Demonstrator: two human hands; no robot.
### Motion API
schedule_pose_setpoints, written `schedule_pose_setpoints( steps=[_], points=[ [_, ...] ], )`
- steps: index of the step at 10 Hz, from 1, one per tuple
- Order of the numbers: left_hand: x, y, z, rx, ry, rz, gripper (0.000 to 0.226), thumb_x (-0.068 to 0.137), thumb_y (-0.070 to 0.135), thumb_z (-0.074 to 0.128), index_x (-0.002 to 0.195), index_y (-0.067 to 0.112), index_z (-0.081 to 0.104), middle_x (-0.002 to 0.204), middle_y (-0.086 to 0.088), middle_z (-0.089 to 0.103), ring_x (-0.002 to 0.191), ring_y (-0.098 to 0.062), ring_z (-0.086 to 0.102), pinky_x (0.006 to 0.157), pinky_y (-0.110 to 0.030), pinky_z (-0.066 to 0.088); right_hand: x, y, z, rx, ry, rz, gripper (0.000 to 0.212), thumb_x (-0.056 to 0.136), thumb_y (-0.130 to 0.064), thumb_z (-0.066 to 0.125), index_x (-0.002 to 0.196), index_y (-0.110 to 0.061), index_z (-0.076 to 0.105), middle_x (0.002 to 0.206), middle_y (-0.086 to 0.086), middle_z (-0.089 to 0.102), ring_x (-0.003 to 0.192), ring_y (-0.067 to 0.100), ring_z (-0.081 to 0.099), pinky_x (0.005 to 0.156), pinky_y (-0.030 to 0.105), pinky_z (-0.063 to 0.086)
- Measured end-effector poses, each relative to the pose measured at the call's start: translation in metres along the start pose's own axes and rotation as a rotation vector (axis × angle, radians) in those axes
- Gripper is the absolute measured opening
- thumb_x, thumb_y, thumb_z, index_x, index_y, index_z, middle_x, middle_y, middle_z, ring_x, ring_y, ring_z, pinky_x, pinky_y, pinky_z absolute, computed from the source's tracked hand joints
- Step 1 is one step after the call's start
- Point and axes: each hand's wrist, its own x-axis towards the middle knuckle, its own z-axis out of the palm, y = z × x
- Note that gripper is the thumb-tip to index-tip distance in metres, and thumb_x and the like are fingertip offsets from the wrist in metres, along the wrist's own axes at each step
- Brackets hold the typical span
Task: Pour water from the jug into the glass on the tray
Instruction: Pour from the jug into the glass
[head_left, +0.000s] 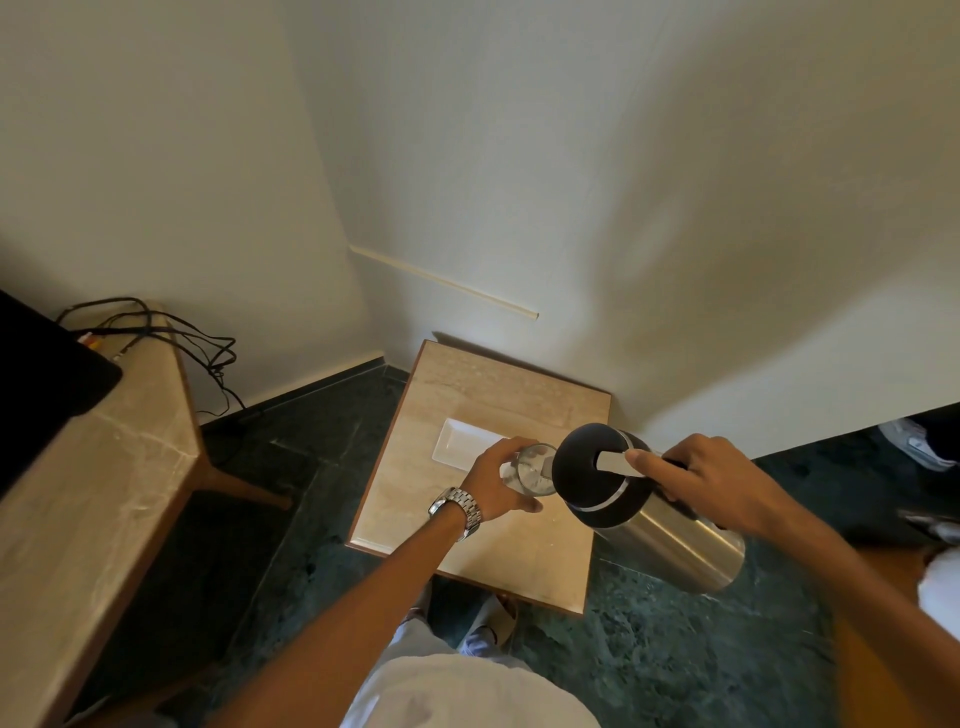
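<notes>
A steel jug (670, 540) with a black domed lid is tilted toward the left, its lid end right beside a clear glass (535, 467). My right hand (722, 483) grips the jug's handle, thumb pressing the silver lever on the lid. My left hand (498, 480), with a metal watch on the wrist, is wrapped around the glass and holds it above the near end of a white rectangular tray (457, 447). The tray lies on a small marble-topped table (467, 395). I cannot tell whether water is flowing.
The small table stands in a wall corner on a dark green floor. A longer marble counter (88, 499) with a black screen (41, 384) and cables (197, 343) runs along the left. Another person's shoe (914, 441) is at the right edge. My own feet show below the table.
</notes>
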Motion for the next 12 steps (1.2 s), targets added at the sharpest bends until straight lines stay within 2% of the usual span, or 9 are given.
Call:
schedule_pose_setpoints(
  steps=[1,2,5,7,9,12],
  points=[
    [-0.002,-0.002,0.001,0.010,0.005,0.007,0.079,0.064,0.009,0.092,0.135,0.017,0.057,0.137,-0.007,0.062,0.128,-0.029,0.056,0.103,-0.058,0.053,-0.001,0.001,0.001,-0.003,0.002,-0.001,0.077,0.077,-0.073,0.041,0.057,-0.002,0.065,0.047,0.004,0.055,0.041,0.014,0.047,0.055,0.030,0.046],
    [-0.004,-0.003,0.002,0.017,0.008,0.018,0.079,0.063,0.009,0.092,0.134,0.016,0.058,0.136,-0.007,0.062,0.127,-0.029,0.057,0.103,-0.057,0.054,-0.003,0.000,0.003,-0.009,0.015,-0.004,0.068,0.077,-0.073,0.042,0.050,-0.012,0.058,0.044,0.000,0.052,0.039,0.012,0.045,0.054,0.027,0.044],
    [-0.010,-0.006,0.005,0.019,-0.002,0.021,0.081,0.063,0.009,0.093,0.135,0.016,0.058,0.137,-0.008,0.062,0.128,-0.030,0.056,0.104,-0.058,0.053,-0.008,-0.002,0.007,-0.038,0.010,0.005,0.065,0.077,-0.074,0.040,0.049,-0.017,0.056,0.047,0.001,0.051,0.043,0.014,0.046,0.055,0.029,0.044],
    [-0.015,-0.009,0.007,0.023,0.002,0.025,0.080,0.063,0.010,0.093,0.135,0.017,0.058,0.136,-0.008,0.063,0.128,-0.030,0.057,0.104,-0.057,0.052,-0.010,-0.002,0.011,-0.051,-0.004,0.011,0.076,0.070,-0.081,0.035,0.058,-0.012,0.064,0.050,0.002,0.055,0.046,0.014,0.051,0.058,0.027,0.048],
    [-0.018,-0.010,0.010,0.020,0.003,0.025,0.080,0.063,0.010,0.093,0.135,0.017,0.057,0.137,-0.008,0.062,0.128,-0.030,0.056,0.105,-0.057,0.052,-0.013,-0.006,0.012,-0.051,-0.002,0.004,0.073,0.065,-0.085,0.031,0.056,-0.019,0.061,0.046,-0.006,0.053,0.042,0.009,0.050,0.053,0.023,0.046],
    [-0.022,-0.010,0.014,0.018,0.014,0.036,0.079,0.065,0.009,0.092,0.136,0.013,0.057,0.137,-0.010,0.062,0.128,-0.031,0.057,0.106,-0.057,0.051,-0.015,-0.005,0.013,-0.071,-0.001,-0.001,0.078,0.063,-0.087,0.030,0.057,-0.017,0.062,0.048,-0.001,0.054,0.044,0.011,0.051,0.057,0.025,0.048]
  ],
)
